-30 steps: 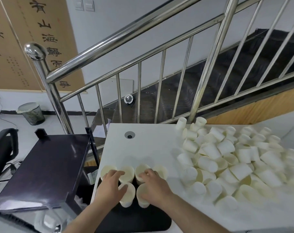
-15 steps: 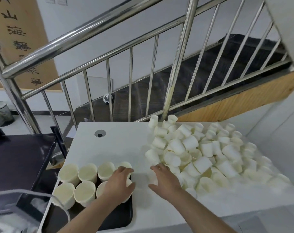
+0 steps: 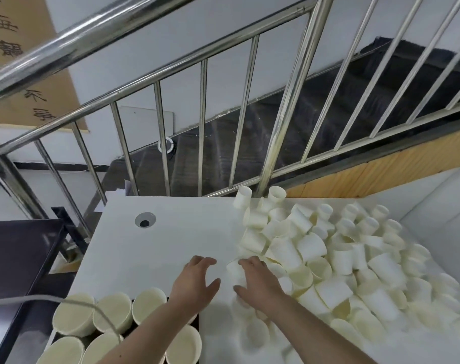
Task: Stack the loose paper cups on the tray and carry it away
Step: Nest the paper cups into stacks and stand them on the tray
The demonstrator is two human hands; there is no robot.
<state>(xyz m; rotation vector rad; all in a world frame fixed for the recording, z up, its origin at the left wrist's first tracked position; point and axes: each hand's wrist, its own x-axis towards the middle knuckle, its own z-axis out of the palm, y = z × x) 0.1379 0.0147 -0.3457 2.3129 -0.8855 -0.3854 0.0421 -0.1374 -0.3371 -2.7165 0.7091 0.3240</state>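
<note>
A big pile of loose white paper cups covers the right half of the white table. At the bottom left, the black tray holds several upright cups side by side. My right hand is at the pile's left edge, its fingers and thumb curled round one cup lying on its side. My left hand hovers with spread fingers over bare table just left of that cup and holds nothing.
A steel stair railing runs along the table's far edge. A round cable hole sits in the table's far left. A dark cart top stands to the left. A grey cable crosses above the tray.
Both hands left the cups on the tray and moved right to the pile's edge. The right hand closed round a loose cup. The view swung right.
</note>
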